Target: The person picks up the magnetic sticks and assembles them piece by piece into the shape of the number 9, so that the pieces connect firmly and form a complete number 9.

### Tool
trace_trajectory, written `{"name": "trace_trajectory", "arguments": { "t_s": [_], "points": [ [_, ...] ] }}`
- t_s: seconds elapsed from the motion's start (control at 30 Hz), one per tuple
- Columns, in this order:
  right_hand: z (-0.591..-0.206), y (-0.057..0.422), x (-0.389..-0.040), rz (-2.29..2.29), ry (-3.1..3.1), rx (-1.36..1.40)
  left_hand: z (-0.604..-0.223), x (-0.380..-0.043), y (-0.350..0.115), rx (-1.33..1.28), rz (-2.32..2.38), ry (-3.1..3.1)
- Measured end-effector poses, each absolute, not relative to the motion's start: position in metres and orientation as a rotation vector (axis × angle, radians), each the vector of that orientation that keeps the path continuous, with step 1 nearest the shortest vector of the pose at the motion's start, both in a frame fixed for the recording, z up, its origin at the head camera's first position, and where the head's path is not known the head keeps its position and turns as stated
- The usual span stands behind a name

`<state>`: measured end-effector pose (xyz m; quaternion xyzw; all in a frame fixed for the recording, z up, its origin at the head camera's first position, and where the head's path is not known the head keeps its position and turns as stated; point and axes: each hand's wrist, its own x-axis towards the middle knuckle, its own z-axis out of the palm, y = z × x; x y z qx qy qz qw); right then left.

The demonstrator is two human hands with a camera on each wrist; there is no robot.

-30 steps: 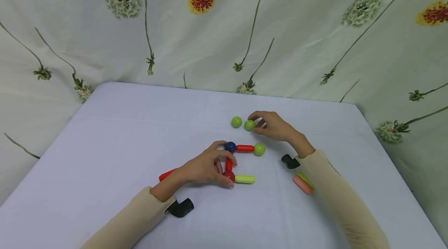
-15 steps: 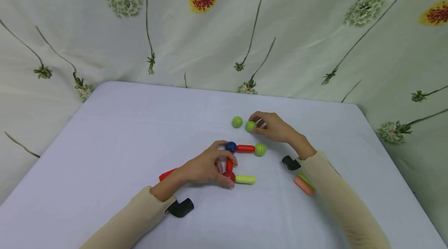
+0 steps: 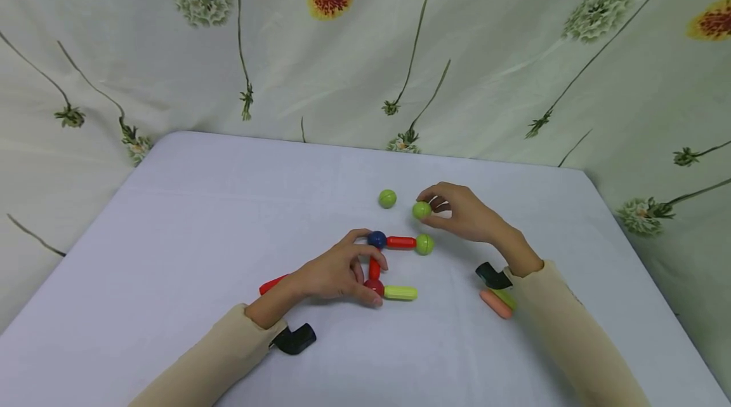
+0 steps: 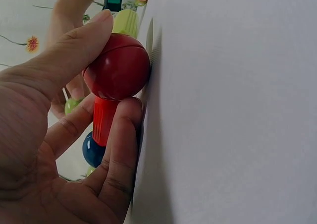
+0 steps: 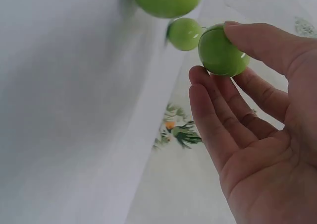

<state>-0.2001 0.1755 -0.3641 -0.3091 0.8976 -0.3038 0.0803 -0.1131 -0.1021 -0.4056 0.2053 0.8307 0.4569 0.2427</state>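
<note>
A ball-and-rod toy structure lies on the white table: blue ball (image 3: 376,240), red rod (image 3: 401,242), green end ball (image 3: 424,244), a second red rod (image 4: 104,122), red ball (image 4: 117,68) and yellow-green rod (image 3: 400,293). My left hand (image 3: 334,270) grips its left side. The thumb lies on the red ball and the fingers curl about the second red rod. Behind the structure, my right hand (image 3: 462,211) pinches a loose green ball (image 5: 223,50) between thumb and fingers. The right wrist view shows it held off the table.
Another green ball (image 3: 387,199) sits at the back, left of the right hand. Under the left wrist a red rod (image 3: 271,285) is partly hidden. An orange rod (image 3: 495,303) and a yellow-green one (image 3: 505,298) lie near the right sleeve. A flowered cloth (image 3: 491,96) hangs behind.
My right hand has drawn the pinched green ball to the right and slightly nearer, away from the other loose green ball. The left hand and the structure have stayed in place.
</note>
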Motion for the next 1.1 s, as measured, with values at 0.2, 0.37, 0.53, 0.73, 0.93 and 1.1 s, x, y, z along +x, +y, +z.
{"name": "trace_trajectory", "arguments": {
  "t_s": [0.2,0.37,0.53,0.73,0.93,1.1],
  "points": [
    [-0.356,0.181,-0.182,-0.921,2.679,-0.936,-0.405,-0.112,-0.103,0.558,1.241,2.281],
    [-0.354,0.187,-0.166,-0.89,2.658,-0.954,-0.405,-0.112,-0.102,0.555,1.259,2.26],
    [-0.353,0.195,-0.151,-0.89,2.637,-0.994,-0.404,-0.111,-0.102,0.552,1.261,2.254],
    [-0.359,0.201,-0.133,-0.875,2.589,-1.017,-0.405,-0.113,-0.102,0.559,1.249,2.268],
    [-0.366,0.204,-0.122,-0.836,2.554,-0.997,-0.407,-0.113,-0.102,0.567,1.244,2.276],
    [-0.366,0.204,-0.12,-0.775,2.551,-1.0,-0.407,-0.113,-0.102,0.567,1.242,2.282]
  ]
}}
